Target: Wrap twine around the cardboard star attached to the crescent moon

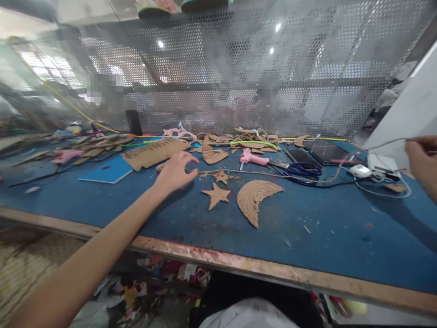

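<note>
My left hand (177,171) is over the blue table with curved fingers and thumb apart, holding nothing. Close to its fingertips lie a small cardboard star (221,177) and a larger cardboard star (216,196). Right of them is a crescent moon (254,198) covered in rows of brown cord. A length of twine (246,172) runs from beside my left hand across the table to the right. At the right edge, partly cut off, my right hand (423,159) is raised and closed on the twine.
Behind the stars lies a pink glue gun (254,158), with blue-handled scissors (303,169) beside it. A white charger (360,171) with cables sits at right. Farther left are a cardboard sheet (155,152), a blue folder (107,170) and another pink glue gun (67,156). A perforated metal screen (218,77) stands behind.
</note>
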Demonstrator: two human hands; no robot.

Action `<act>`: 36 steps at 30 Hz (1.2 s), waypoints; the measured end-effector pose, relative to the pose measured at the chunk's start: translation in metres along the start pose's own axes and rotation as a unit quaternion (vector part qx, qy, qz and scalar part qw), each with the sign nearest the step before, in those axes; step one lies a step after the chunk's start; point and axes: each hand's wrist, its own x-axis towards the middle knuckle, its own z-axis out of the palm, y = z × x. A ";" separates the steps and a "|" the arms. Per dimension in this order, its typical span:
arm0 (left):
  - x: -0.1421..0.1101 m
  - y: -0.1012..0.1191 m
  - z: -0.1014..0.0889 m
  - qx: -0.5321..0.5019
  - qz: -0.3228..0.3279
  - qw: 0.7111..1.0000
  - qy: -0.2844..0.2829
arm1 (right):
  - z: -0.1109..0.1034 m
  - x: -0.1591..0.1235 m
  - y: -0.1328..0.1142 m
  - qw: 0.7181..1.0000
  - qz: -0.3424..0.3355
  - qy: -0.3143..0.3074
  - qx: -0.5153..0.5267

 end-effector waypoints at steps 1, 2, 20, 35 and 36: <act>-0.007 0.013 0.000 -0.022 -0.003 0.999 -0.035 | -0.004 0.001 -0.022 0.998 0.021 -0.043 0.050; -0.015 0.025 0.001 -0.038 -0.012 0.996 -0.075 | -0.010 0.002 -0.045 0.987 0.003 -0.127 0.098; 0.042 0.037 0.034 -0.129 -0.044 0.966 -0.218 | 0.106 -0.065 -0.311 0.845 -0.262 -0.459 -0.083; 0.034 0.025 0.034 -0.291 -0.060 0.934 -0.200 | 0.067 -0.055 -0.253 0.947 -0.184 -0.205 0.165; 0.035 0.024 0.032 -0.279 -0.064 0.940 -0.188 | 0.063 -0.055 -0.247 0.946 -0.142 -0.200 0.212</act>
